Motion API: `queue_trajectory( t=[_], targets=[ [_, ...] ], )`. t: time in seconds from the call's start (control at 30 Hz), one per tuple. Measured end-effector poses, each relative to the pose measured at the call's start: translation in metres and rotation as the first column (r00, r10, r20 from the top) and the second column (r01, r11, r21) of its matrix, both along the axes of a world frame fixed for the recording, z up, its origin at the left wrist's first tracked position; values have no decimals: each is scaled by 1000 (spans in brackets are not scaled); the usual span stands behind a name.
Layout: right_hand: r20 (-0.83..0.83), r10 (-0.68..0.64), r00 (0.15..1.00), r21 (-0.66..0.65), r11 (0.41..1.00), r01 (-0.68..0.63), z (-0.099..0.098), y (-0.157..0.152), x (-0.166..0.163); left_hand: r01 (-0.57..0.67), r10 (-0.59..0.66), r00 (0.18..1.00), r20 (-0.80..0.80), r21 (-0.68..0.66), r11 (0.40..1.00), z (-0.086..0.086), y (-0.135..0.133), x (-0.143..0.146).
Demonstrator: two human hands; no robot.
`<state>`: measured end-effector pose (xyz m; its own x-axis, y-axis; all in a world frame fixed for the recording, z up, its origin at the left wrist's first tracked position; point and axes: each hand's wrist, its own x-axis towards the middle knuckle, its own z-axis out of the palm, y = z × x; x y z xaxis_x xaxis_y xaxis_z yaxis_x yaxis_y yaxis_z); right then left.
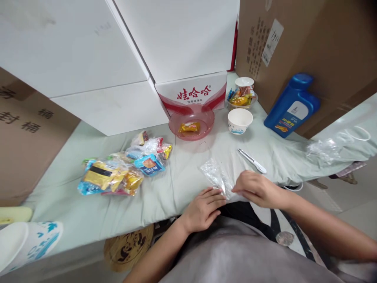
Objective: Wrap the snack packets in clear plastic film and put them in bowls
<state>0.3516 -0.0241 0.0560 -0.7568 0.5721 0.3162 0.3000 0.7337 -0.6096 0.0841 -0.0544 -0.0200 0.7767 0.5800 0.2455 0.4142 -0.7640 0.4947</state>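
Observation:
A clear crinkled plastic bag [213,173] lies at the front edge of the cloth-covered table. My left hand [203,209] rests on the bag's near left side, fingers stretched out flat. At the bag's right edge, my right hand [259,189] is closed in a pinch on the plastic. Just beyond that hand lies a white box cutter [251,160]. Farther back, a pink see-through bowl [191,135] holds one yellow-wrapped snack [189,127]. A white paper cup [240,121] stands to the bowl's right.
On the left lies a pile of wrapped snacks [108,177]. A clear bowl [253,103] with snacks and a blue bottle [291,106] stand at the back right. White boxes [188,35] and a brown carton [330,51] line the back. Another paper cup [44,241] is front left.

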Motion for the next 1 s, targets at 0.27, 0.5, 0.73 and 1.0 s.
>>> queue_trajectory(
  t=[0.27, 0.5, 0.73, 1.0],
  targets=[
    [197, -3, 980, 10, 1000, 2, -34, 98, -70, -89, 117, 984, 131, -198, 976, 1, 0, -4],
    [336, -127, 933, 159, 984, 76, -68, 125, -96, -70, 116, 979, 169, -254, 965, 5, 5, -6],
    [374, -434, 820, 285, 895, 344, -77, 119, -97, -86, 113, 983, 144, -184, 979, -1, 6, -5],
    [359, -496, 791, 287, 865, 412, -75, 122, -96, -524, 497, 828, 261, 44, 850, 2, -4, -4]
  ],
)
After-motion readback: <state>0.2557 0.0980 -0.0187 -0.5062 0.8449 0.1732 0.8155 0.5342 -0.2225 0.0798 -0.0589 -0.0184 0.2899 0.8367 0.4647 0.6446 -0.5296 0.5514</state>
